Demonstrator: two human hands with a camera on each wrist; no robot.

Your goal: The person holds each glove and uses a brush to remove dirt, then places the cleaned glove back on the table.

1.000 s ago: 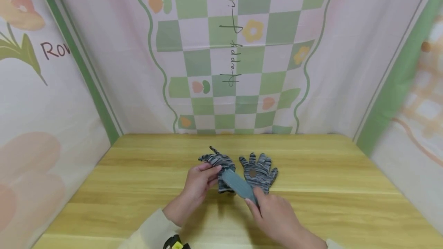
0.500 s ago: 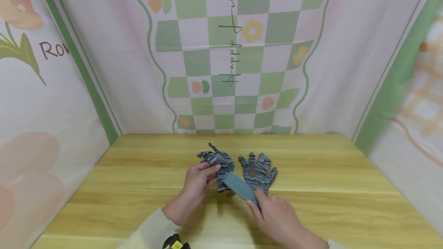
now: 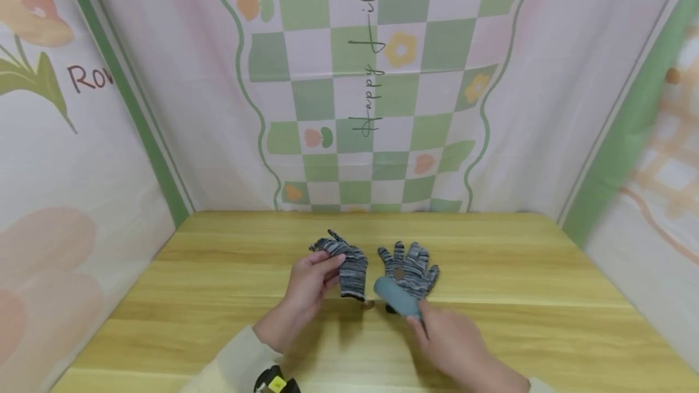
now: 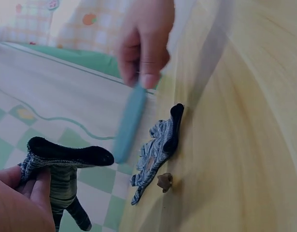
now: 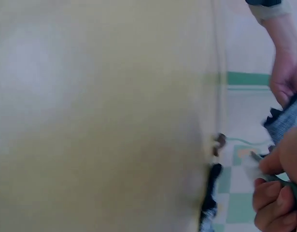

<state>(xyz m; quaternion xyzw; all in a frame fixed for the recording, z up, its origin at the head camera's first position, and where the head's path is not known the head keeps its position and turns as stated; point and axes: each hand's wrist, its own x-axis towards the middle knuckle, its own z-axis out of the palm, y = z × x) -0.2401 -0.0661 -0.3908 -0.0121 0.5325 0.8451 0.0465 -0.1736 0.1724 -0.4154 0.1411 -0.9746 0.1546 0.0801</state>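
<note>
My left hand (image 3: 308, 278) pinches a grey-and-black knitted glove (image 3: 354, 272) between thumb and fingers, above the table. The glove's dark cuff opening (image 4: 71, 153) shows in the left wrist view. With curled fingers, my right hand (image 3: 450, 339) grips a flat blue-grey paddle that looks like a lint brush (image 3: 397, 297). A gap separates the brush from the held glove; in the head view it overlaps the cuff end of a second matching glove (image 3: 417, 268). That glove lies on the table, fingers pointing away, with a round brown spot (image 3: 399, 273) on it.
A small brown lump (image 4: 164, 181) sits on the wooden table (image 3: 218, 296) near the lying glove's cuff. Printed curtains (image 3: 377, 96) stand behind the table and along both sides.
The lint brush has come off the held glove and moved right and toward me with my right hand. The left hand still holds its glove, which has shifted slightly left.
</note>
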